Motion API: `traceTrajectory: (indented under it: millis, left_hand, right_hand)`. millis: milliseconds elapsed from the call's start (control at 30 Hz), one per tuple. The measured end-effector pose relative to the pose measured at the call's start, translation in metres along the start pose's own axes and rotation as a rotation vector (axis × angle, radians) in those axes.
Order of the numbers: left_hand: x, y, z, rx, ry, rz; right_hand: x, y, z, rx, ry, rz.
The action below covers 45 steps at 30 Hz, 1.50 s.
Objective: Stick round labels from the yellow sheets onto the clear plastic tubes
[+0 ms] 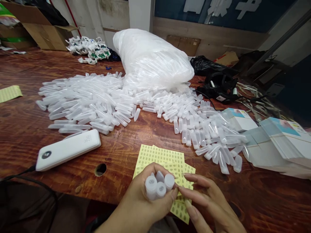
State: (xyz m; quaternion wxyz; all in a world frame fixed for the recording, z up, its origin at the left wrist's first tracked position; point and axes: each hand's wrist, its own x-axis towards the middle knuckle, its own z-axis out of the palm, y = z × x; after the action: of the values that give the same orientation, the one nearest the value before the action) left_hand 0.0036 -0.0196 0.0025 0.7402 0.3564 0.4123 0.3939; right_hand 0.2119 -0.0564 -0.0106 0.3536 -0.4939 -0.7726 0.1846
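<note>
Several small translucent tubes (pixel 151 185) are bunched upright in my left hand (pixel 143 200), its fingers wrapped round them. Small dark marks show on two of the round ends. My right hand (pixel 206 197) is just to the right, its fingers apart and its fingertips close to the bunch; I see nothing held in it. Beneath both hands lie overlapping yellow sticker sheets (pixel 161 155) printed with rows of small marks. Beyond them, a wide heap of the same kind of tubes (pixel 89 94) spreads across the wooden table (pixel 121 149).
A big white plastic bag (pixel 153 55) stands behind the heap. To the left are a white power bank (pixel 69 150) with a cable and a round table hole (pixel 100 169). Stacked cards (pixel 286 136) lie at the right. Black straps (pixel 220 85) and a cardboard box (pixel 45 34) are farther back.
</note>
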Motion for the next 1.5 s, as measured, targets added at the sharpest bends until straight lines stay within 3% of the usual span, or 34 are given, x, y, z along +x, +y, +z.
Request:
traceTrajectory:
  millis: [500,833,1000,1133,1500]
  left_hand:
    - [-0.004,0.016,0.003,0.071,0.002,-0.06]
    - [-0.008,0.017,0.01,0.074,0.117,-0.049]
    - [-0.009,0.02,0.015,0.05,0.135,-0.039]
    - [-0.009,0.021,0.017,0.044,0.146,-0.036]
    - [-0.005,0.014,0.009,0.02,0.105,-0.067]
  right_hand:
    - [0.001,-0.005,0.003,-0.005,0.02,0.0]
    - [0.001,-0.008,-0.002,0.358,-0.117,0.295]
    - [0.009,-0.014,-0.005,0.583,-0.1,0.405]
    - [0.012,-0.016,-0.004,0.633,-0.117,0.469]
    - [0.016,-0.017,-0.001,0.597,-0.055,0.393]
